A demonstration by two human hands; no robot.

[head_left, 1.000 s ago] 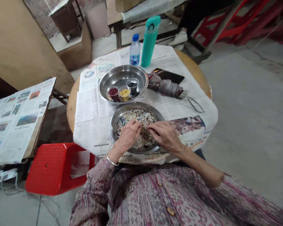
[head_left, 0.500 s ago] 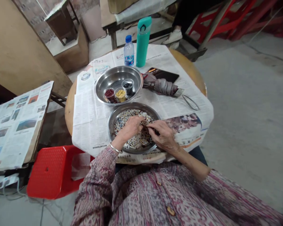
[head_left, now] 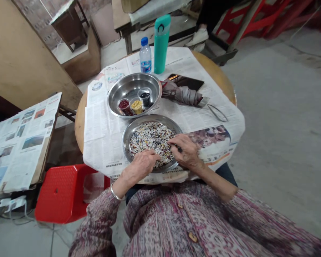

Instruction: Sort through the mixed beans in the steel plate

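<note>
You are pulling your open left hand [head_left: 140, 166] back over the mixed grains [head_left: 149, 141] in the steel plate [head_left: 125, 142]; your curled right hand's [head_left: 186, 151] hold is unclear.

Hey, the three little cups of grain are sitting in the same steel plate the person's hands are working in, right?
Not quite: the three small cups stand in the other steel bowl, farther from the person, not in the steel plate under the left hand and right hand. The head view shows this.

My right fingers [head_left: 175, 140] hide some mixed grains [head_left: 149, 141], too small to name; at one o'clock the edge cuts a leg [head_left: 204, 14] off.
</note>
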